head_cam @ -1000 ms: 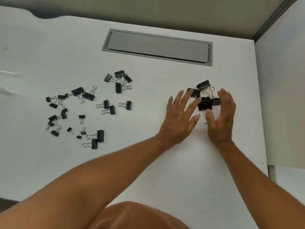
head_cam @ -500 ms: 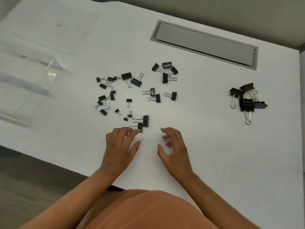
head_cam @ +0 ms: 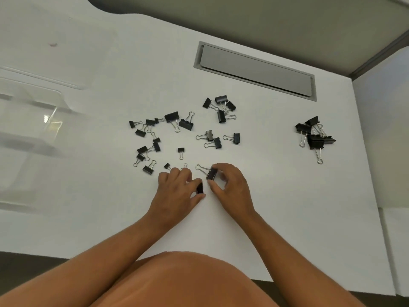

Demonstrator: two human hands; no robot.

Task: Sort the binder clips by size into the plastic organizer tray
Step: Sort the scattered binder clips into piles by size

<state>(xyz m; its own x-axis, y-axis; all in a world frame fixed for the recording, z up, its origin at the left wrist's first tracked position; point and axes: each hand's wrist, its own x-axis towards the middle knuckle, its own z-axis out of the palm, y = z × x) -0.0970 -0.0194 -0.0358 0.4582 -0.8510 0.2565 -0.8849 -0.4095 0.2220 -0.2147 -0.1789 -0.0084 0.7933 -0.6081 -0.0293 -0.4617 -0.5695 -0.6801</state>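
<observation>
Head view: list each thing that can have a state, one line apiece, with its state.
Left hand: pinching a medium clip on the desk.
Right hand: fingers curled round another medium clip.
Large clips: piled apart at the right.
Loose clips: scattered mid-desk, unsorted.
Organizer tray: at the left, no clips visible in it.
Desk hatch: closed.

White desk (head_cam: 265, 207): scattered binder clips (head_cam: 177, 134), clear organizer tray (head_cam: 28, 120) left.

Matt black binder clips (head_cam: 178, 123), shiny wire handles, clear glossy plastic tray (head_cam: 33, 120)
</observation>
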